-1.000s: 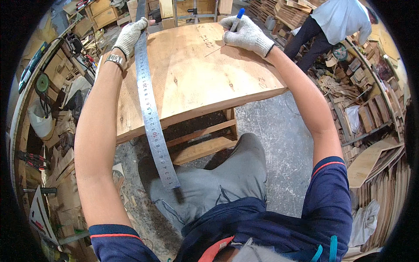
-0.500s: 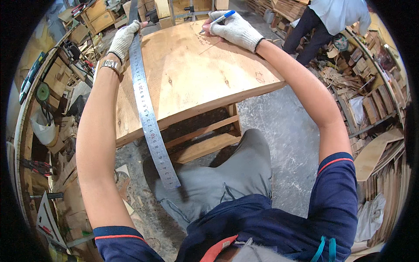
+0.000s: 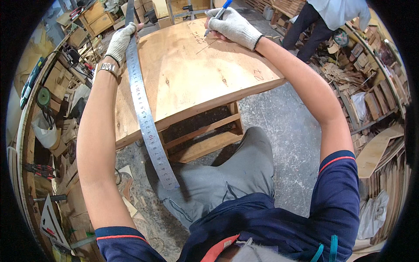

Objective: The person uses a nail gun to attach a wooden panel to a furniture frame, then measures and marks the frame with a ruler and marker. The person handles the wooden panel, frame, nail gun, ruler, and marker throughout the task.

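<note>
My left hand point(image 3: 121, 43), in a white knitted glove, is closed on a long steel ruler point(image 3: 146, 115) at the far left edge of a pale wooden board point(image 3: 187, 83). The ruler's near end sticks out past the board's front edge, above my lap. Near the board's far right edge, my gloved right hand point(image 3: 235, 28) grips a blue-and-white marker pen point(image 3: 225, 6), its tip down at the wood. Dark handwritten marks point(image 3: 201, 40) and a thin line lie beside the tip. Another small mark point(image 3: 258, 75) sits near the right corner.
A wooden frame point(image 3: 209, 146) stands under the board. Tools and offcuts crowd a bench point(image 3: 48, 109) on the left. At the upper right a person point(image 3: 323, 22) stands near heaped wood scraps point(image 3: 338, 78). Stacked thin boards point(image 3: 388, 187) line the lower right.
My right hand and the pen tip have shifted slightly, and more of the written marks shows beside the pen. My left hand and the ruler are nearly where they were.
</note>
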The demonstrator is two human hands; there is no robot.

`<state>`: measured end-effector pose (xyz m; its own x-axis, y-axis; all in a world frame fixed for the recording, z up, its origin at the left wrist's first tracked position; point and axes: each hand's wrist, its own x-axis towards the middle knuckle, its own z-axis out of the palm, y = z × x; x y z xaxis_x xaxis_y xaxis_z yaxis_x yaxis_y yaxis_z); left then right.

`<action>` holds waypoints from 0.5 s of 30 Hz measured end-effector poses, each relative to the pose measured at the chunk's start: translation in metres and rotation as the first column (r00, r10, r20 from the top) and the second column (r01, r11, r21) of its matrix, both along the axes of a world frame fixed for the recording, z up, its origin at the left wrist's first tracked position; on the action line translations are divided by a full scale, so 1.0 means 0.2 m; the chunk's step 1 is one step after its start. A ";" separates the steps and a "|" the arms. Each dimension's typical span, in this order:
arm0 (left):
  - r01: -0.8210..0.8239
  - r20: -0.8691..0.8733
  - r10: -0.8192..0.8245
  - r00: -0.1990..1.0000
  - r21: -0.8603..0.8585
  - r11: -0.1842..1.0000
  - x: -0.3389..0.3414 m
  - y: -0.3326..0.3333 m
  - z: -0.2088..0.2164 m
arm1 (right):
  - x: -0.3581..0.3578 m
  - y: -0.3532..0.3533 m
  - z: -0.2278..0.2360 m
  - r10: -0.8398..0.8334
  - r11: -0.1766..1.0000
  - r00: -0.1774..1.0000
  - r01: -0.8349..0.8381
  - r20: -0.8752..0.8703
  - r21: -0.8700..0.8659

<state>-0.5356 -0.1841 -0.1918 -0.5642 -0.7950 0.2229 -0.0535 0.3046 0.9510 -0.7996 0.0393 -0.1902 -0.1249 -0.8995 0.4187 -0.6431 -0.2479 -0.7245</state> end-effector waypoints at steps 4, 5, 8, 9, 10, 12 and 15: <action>0.002 -0.006 -0.002 1.000 0.012 1.000 0.01 -0.01 0.01 | -0.02 -0.03 -0.01 0.059 0.998 0.997 -0.059 -0.052 -0.004; -0.001 -0.006 0.001 1.000 0.010 1.000 0.01 -0.01 0.01 | -0.03 -0.04 -0.01 0.063 0.998 0.997 -0.064 -0.044 -0.011; -0.011 0.004 0.011 1.000 -0.001 1.000 0.01 -0.01 0.00 | -0.03 -0.03 -0.01 0.075 0.997 0.997 -0.075 -0.034 -0.017; -0.015 0.015 0.015 1.000 -0.008 1.000 0.01 -0.01 0.00 | -0.03 -0.03 0.00 0.077 0.997 0.996 -0.078 -0.039 -0.010; -0.019 0.026 0.019 0.999 -0.015 1.000 0.01 -0.01 0.00 | -0.02 -0.02 0.00 0.080 0.997 0.996 -0.080 -0.044 -0.003; -0.018 0.025 0.019 1.000 -0.008 1.000 0.01 -0.02 0.00 | -0.02 -0.03 -0.01 0.069 0.998 0.997 -0.069 -0.046 -0.014; -0.015 0.027 0.015 1.000 -0.003 1.000 0.01 -0.02 0.00 | -0.02 -0.03 -0.01 0.074 0.997 0.995 -0.075 -0.060 -0.018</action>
<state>-0.5335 -0.1885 -0.1911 -0.5577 -0.8031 0.2098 -0.0837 0.3059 0.9484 -0.8039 0.0341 -0.1917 -0.0325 -0.8967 0.4415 -0.6637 -0.3109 -0.6803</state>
